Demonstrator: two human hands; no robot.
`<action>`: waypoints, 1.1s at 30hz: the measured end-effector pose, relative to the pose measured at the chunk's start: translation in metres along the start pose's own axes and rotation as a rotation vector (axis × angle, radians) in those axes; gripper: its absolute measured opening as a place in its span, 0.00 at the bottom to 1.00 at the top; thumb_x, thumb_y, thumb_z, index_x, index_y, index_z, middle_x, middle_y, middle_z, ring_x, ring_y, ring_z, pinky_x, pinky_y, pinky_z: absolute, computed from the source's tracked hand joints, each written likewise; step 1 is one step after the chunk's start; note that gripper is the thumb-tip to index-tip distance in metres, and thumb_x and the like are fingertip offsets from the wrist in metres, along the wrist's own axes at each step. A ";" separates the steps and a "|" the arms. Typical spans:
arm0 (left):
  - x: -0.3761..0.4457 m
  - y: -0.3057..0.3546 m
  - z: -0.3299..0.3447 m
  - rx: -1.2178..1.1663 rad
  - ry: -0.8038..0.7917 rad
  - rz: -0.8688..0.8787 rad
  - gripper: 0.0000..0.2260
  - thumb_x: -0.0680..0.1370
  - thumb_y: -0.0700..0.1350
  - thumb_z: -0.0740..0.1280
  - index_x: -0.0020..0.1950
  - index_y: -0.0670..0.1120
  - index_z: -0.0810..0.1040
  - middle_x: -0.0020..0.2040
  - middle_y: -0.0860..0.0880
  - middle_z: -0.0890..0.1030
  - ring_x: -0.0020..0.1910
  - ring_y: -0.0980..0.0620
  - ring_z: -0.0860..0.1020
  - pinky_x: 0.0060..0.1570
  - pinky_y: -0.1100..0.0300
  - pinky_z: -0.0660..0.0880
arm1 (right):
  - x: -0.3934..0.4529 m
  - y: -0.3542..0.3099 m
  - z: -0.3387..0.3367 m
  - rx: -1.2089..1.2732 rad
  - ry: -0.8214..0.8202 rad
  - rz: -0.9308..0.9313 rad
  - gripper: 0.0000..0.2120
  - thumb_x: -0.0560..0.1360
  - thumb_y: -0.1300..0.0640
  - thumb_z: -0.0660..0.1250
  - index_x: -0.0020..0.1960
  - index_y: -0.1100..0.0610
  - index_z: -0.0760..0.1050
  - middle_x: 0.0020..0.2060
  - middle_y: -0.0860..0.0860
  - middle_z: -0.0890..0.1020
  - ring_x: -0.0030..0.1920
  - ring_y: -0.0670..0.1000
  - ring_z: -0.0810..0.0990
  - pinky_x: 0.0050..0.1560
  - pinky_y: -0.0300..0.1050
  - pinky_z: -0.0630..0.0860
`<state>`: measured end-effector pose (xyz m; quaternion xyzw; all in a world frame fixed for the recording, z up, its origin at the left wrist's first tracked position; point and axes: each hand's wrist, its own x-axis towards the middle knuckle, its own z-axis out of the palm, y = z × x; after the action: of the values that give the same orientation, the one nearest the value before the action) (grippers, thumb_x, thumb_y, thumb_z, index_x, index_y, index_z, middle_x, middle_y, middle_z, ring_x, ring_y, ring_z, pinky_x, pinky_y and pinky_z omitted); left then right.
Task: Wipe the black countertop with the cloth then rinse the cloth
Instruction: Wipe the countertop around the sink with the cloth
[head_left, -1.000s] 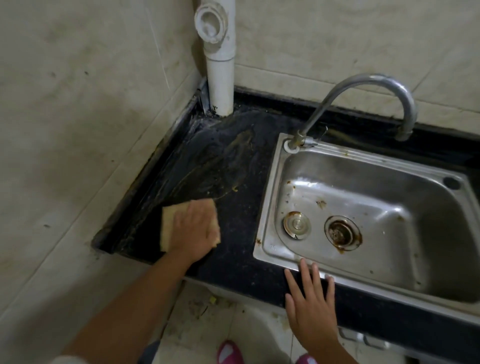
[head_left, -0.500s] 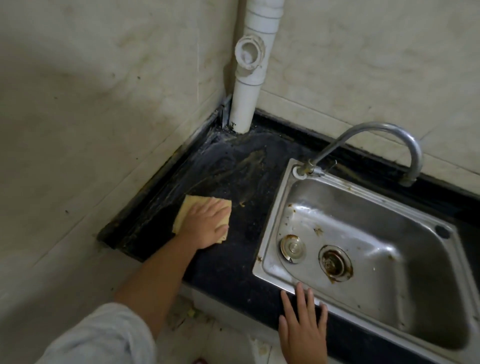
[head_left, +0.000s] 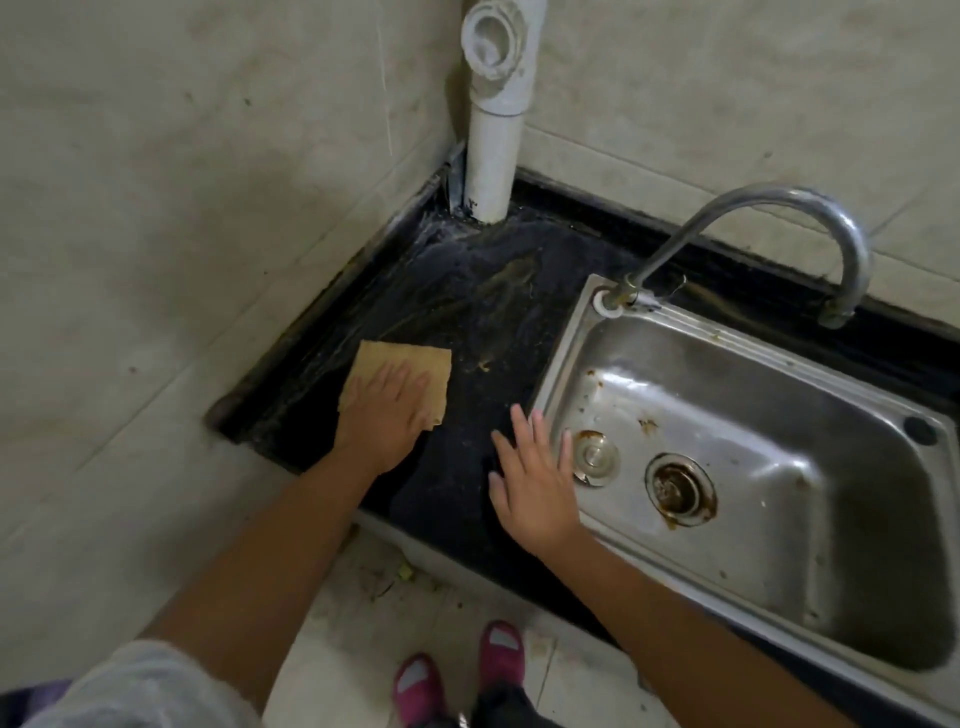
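A tan folded cloth (head_left: 405, 361) lies flat on the black countertop (head_left: 478, 322), left of the sink. My left hand (head_left: 387, 410) presses flat on the cloth's near half, fingers pointing away from me. My right hand (head_left: 535, 483) hovers with fingers spread over the sink's left rim, holding nothing. The countertop shows wet streaks and brownish smears toward the back corner. The steel sink (head_left: 769, 499) has rust stains around its drain (head_left: 680, 488), and a curved faucet (head_left: 769, 208) arches over its back edge.
A white drain pipe (head_left: 493, 130) stands in the back corner against beige tiled walls. The left wall borders the countertop closely. Below the front edge are the tiled floor and my pink slippers (head_left: 457, 670).
My left hand has pushed the cloth a little away from the counter's front edge. My right hand has lifted off the sink's front edge and shifted left to the sink's left rim.
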<state>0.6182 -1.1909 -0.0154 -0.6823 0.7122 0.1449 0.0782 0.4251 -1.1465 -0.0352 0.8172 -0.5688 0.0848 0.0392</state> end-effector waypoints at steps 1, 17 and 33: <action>-0.012 -0.001 0.003 -0.024 0.041 -0.042 0.23 0.82 0.53 0.42 0.77 0.49 0.46 0.78 0.48 0.46 0.76 0.49 0.44 0.72 0.52 0.43 | 0.015 -0.003 -0.002 0.015 -0.045 -0.022 0.22 0.70 0.50 0.54 0.55 0.56 0.79 0.62 0.58 0.77 0.64 0.61 0.72 0.60 0.64 0.68; -0.034 0.001 0.044 -0.275 0.213 -0.632 0.25 0.81 0.53 0.42 0.77 0.47 0.48 0.78 0.47 0.47 0.76 0.49 0.43 0.72 0.54 0.41 | 0.123 -0.043 0.024 0.010 -0.603 -0.537 0.25 0.80 0.45 0.42 0.76 0.47 0.46 0.76 0.52 0.45 0.76 0.57 0.45 0.73 0.58 0.46; -0.025 -0.004 0.063 -0.120 0.407 -0.614 0.23 0.75 0.49 0.53 0.60 0.37 0.78 0.60 0.39 0.78 0.59 0.38 0.77 0.59 0.50 0.58 | 0.152 -0.046 0.041 0.090 -0.598 -0.777 0.29 0.77 0.42 0.36 0.76 0.49 0.49 0.76 0.48 0.45 0.76 0.49 0.42 0.72 0.60 0.41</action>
<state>0.6181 -1.1477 -0.0677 -0.8825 0.4655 0.0174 -0.0654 0.5230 -1.2773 -0.0462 0.9583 -0.2042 -0.1500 -0.1322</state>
